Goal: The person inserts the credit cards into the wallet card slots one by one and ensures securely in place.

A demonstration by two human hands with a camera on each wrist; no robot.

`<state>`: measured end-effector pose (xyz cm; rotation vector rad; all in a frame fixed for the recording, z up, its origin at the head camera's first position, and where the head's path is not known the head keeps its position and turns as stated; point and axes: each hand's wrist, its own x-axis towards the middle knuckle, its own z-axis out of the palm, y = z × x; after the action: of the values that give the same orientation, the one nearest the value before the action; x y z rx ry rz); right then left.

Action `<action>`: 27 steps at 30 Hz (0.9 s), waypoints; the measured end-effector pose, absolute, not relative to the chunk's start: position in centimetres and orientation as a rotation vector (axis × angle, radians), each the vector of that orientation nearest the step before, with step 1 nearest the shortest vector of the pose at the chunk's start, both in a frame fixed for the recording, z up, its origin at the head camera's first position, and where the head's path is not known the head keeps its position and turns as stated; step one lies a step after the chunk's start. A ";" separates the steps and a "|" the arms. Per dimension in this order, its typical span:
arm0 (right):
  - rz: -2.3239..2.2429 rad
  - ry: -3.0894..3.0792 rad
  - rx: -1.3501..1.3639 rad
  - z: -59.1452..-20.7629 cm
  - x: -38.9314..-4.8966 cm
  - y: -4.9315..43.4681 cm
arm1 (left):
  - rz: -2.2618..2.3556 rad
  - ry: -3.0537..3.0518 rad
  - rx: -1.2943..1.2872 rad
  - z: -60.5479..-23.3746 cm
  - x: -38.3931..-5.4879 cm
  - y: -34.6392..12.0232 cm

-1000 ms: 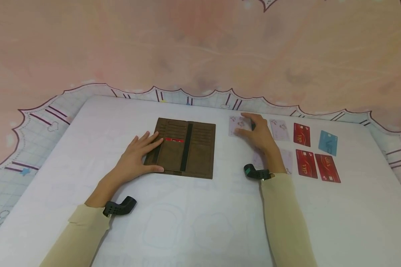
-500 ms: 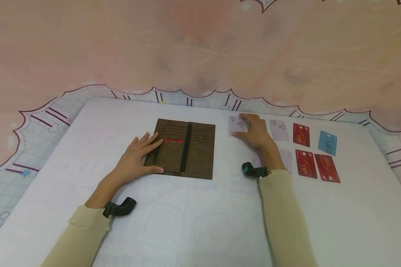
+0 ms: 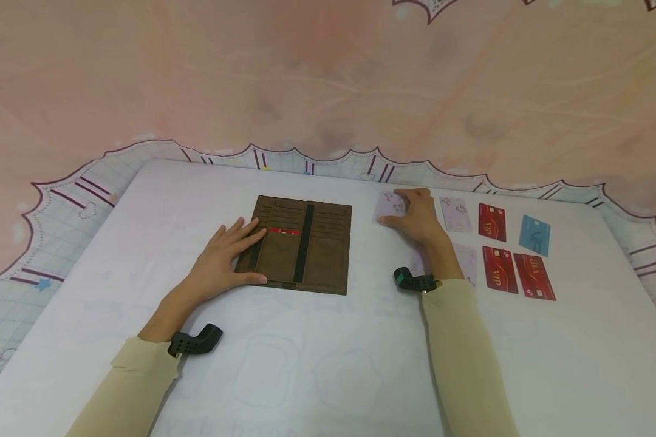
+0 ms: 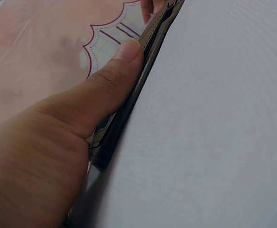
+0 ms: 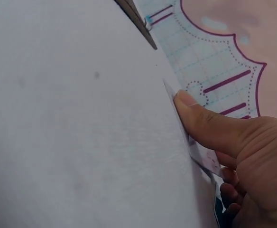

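An opened brown wallet [image 3: 328, 261] with card slots and a dark centre band lies on the white table. A red card [image 3: 284, 232] peeks out of one slot. My left hand [image 3: 214, 261] rests spread on the wallet's left side, and its thumb [image 4: 112, 71] presses the near edge in the left wrist view. To the right of the wallet, my right hand [image 3: 420, 220] pinches a pale purple card [image 3: 387, 205] between thumb and fingers. That card [image 5: 205, 156] stands tilted, one edge raised, in the right wrist view.
Right of my right hand lies another pale purple card [image 3: 456, 213]. Two more, one of them a card [image 3: 466, 261] nearer me, are partly hidden by my wrist. Beyond are three red VIP cards [image 3: 492, 222] and a blue card [image 3: 535, 235]. A patterned cloth [image 3: 328, 91] borders the table.
My right hand has shifted slightly left and its fingers have closed on the pale purple card, which now sits a little tilted. The left hand and wallet have stayed put.
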<state>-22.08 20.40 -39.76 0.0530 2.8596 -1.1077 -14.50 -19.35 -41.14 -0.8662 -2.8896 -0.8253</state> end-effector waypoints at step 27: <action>-1.328 2.921 -0.009 -39.0 -20.7 19.8 | -0.833 -2.870 -0.880 -40.9 -14.3 -19.4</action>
<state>-20.74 19.80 -39.02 -0.0089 2.9207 -1.3278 -14.28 -19.36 -40.94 -0.8801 -2.8703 -0.8328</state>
